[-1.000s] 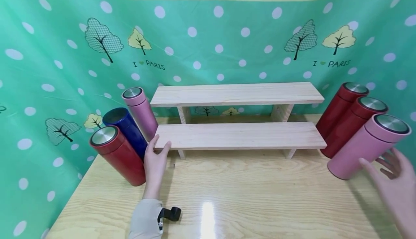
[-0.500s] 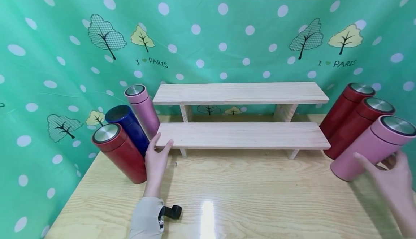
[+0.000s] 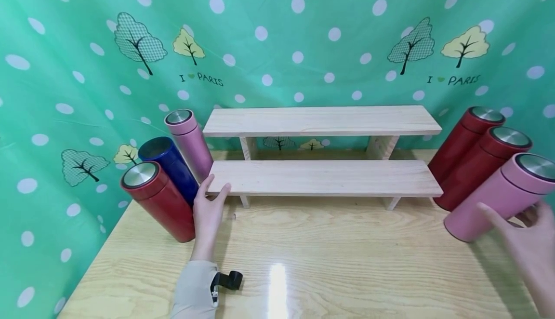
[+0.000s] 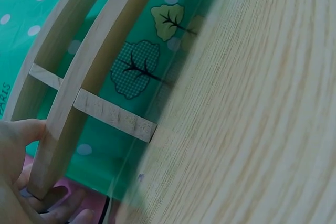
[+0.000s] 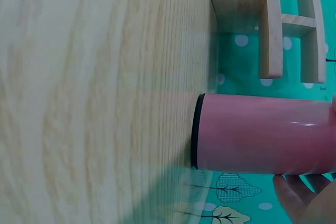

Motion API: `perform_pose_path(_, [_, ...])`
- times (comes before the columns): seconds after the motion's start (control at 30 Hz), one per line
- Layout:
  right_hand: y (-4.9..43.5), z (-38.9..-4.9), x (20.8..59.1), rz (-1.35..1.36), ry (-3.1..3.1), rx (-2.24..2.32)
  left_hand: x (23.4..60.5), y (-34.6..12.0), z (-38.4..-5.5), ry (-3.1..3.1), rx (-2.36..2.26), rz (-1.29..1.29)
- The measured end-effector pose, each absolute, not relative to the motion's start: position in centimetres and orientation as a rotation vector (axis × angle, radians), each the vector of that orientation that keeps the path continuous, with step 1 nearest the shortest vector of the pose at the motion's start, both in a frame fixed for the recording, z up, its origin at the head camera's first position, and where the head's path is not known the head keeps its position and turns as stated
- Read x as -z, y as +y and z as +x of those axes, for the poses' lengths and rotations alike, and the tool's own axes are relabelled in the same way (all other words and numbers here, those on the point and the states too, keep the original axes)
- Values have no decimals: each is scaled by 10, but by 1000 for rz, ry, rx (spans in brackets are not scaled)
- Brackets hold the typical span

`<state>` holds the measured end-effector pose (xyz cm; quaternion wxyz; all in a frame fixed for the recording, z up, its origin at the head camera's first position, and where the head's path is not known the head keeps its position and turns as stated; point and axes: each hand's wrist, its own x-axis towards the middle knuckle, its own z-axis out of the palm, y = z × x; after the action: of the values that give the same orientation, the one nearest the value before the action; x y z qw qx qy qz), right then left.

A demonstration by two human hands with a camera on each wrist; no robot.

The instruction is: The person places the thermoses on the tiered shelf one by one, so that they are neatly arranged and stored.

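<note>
My left hand (image 3: 209, 215) holds the left end of the lower board of a two-tier wooden shelf (image 3: 325, 178). In the left wrist view the thumb (image 4: 32, 129) lies against the board's face, with fingers round the board's end. On the right, my right hand (image 3: 532, 237) grips a pink thermos bottle (image 3: 494, 198) with a steel lid top. The thumb shows on its near side; the other fingers are partly hidden behind it. From the right wrist, the bottle's dark base (image 5: 196, 132) appears at or very near the tabletop; contact is unclear.
Left of the shelf stand a red bottle (image 3: 165, 206), a blue bottle (image 3: 171, 167) and another pink bottle (image 3: 193, 148). Two red bottles (image 3: 474, 172) stand beside the shelf's right end. A green dotted cloth (image 3: 277, 44) hangs behind the wooden table (image 3: 329, 261).
The right hand's fingers have come in closer around the pink thermos bottle. My left hand stays at the board's end. The head view has shifted slightly.
</note>
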<state>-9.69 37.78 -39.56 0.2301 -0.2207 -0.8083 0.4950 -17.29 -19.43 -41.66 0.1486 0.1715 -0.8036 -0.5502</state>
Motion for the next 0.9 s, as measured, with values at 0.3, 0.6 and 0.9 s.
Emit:
perform_pose_path(0.3, [373,-91,388,-652,-2125,-1350,415,-195,-172,-2317,1568,487])
perform_pose_path(0.6, [362,-93,369,-675,-1977,-1407,417,-196,-174,-2334,1536,474])
perform_pose_path(0.9, [348,-98,347,-544,-2032,-1316,418,-195,-174,-2345,1507,495])
